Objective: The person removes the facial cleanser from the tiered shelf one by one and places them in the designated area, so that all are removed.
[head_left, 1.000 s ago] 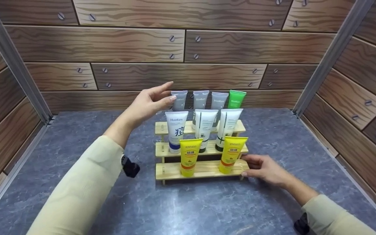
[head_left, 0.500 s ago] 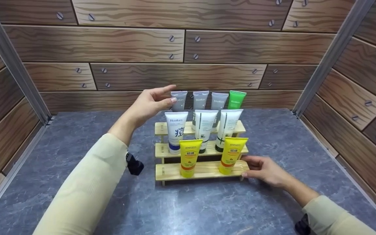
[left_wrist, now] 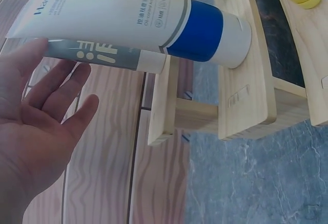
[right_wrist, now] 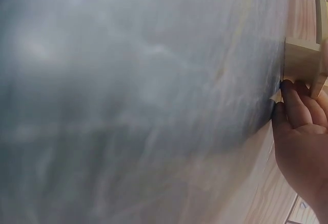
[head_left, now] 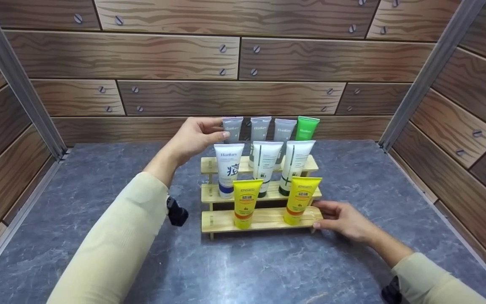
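A three-tier wooden display rack [head_left: 268, 215] carries upright squeeze tubes. My left hand [head_left: 192, 137] pinches the upper part of the leftmost grey tube [head_left: 233, 128] on the top tier, thumb in front and fingers behind. In the left wrist view, a white tube with a blue band [left_wrist: 200, 32] partly hides that grey tube [left_wrist: 110, 55] and the thumb's end. At the rack's lower right end, my right hand [head_left: 346, 221] grips the bottom shelf with the thumb at its front edge. The right wrist view shows those fingers [right_wrist: 297, 106] against the wooden end.
Two more grey tubes [head_left: 260, 128] and a green tube [head_left: 307, 128] share the top tier. White tubes [head_left: 267, 164] fill the middle one, and two yellow tubes [head_left: 247, 202] stand on the bottom. The grey marbled tabletop [head_left: 243, 270] meets wood-patterned walls [head_left: 175, 55].
My left hand has come slightly lower and to the right, and its raised fingers have closed behind the leftmost grey tube. My right hand stays at the rack's end.
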A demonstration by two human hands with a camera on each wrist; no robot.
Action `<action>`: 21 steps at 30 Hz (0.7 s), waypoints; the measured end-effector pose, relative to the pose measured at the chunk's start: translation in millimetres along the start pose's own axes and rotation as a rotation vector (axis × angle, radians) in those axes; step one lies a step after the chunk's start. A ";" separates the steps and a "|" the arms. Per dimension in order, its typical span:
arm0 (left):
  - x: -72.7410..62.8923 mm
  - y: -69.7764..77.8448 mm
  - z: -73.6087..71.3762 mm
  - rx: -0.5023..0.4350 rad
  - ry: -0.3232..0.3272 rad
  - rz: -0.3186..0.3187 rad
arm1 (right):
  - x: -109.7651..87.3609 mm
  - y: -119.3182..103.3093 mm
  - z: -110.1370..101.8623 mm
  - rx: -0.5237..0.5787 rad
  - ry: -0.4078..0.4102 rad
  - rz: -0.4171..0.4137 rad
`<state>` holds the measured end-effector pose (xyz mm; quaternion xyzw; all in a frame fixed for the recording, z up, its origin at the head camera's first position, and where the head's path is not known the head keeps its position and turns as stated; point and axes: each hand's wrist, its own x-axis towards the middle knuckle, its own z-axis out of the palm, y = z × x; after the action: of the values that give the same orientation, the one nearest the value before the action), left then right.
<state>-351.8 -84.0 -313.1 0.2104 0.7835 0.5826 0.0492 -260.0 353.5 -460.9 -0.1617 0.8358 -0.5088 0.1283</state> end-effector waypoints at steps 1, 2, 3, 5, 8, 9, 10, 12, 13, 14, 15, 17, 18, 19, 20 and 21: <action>0.2 -0.4 0.6 0.004 0.001 0.000 | 0.1 -0.3 0.0 0.001 -0.001 0.001; 0.0 -0.6 1.1 0.010 0.003 -0.002 | 0.2 -0.5 -0.1 -0.001 -0.001 0.001; 0.0 -0.9 1.6 0.013 0.007 -0.002 | 0.3 -0.9 -0.1 -0.005 0.001 0.002; -0.2 -0.9 2.5 0.014 0.011 0.001 | 0.6 -1.5 0.0 -0.011 0.004 0.002; -1.0 -1.6 2.7 0.016 0.030 0.011 | 1.2 -1.4 0.5 -0.011 0.003 -0.003; -1.2 -2.0 2.6 0.015 0.036 0.018 | 1.3 -1.3 0.9 -0.007 0.003 -0.005; -1.5 -2.3 2.4 0.008 0.038 0.029 | 1.4 -1.1 1.3 -0.001 0.002 -0.008; -2.2 -3.1 1.4 -0.005 0.049 0.046 | 1.5 -0.5 1.9 0.008 -0.003 -0.011; -2.7 -3.5 0.8 -0.011 0.054 0.053 | 1.4 -0.4 2.1 0.011 -0.004 -0.011; -3.1 -3.7 0.1 -0.018 0.060 0.058 | 1.4 -0.3 2.2 0.012 -0.004 -0.010; -3.9 -3.8 -1.0 -0.019 0.070 0.056 | 1.2 0.0 2.1 0.010 -0.004 -0.009; -5.0 -3.5 -3.7 -0.023 0.094 0.054 | 0.9 0.6 1.8 0.007 -0.002 -0.006; -5.3 -3.5 -5.5 -0.020 0.107 0.053 | 0.8 0.8 1.5 0.003 0.000 -0.006; -5.9 -3.0 -7.5 -0.022 0.121 0.054 | 0.6 1.0 1.3 0.003 0.001 -0.006; -6.5 -2.1 -9.6 -0.029 0.134 0.057 | 0.5 1.3 1.2 0.005 0.001 -0.006; -7.3 -1.3 -12.1 -0.041 0.150 0.061 | 0.4 1.7 0.9 0.007 0.001 -0.006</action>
<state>-349.4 -97.9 -311.7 0.1891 0.7661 0.6138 -0.0231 -260.2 353.3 -462.9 -0.1635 0.8336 -0.5121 0.1271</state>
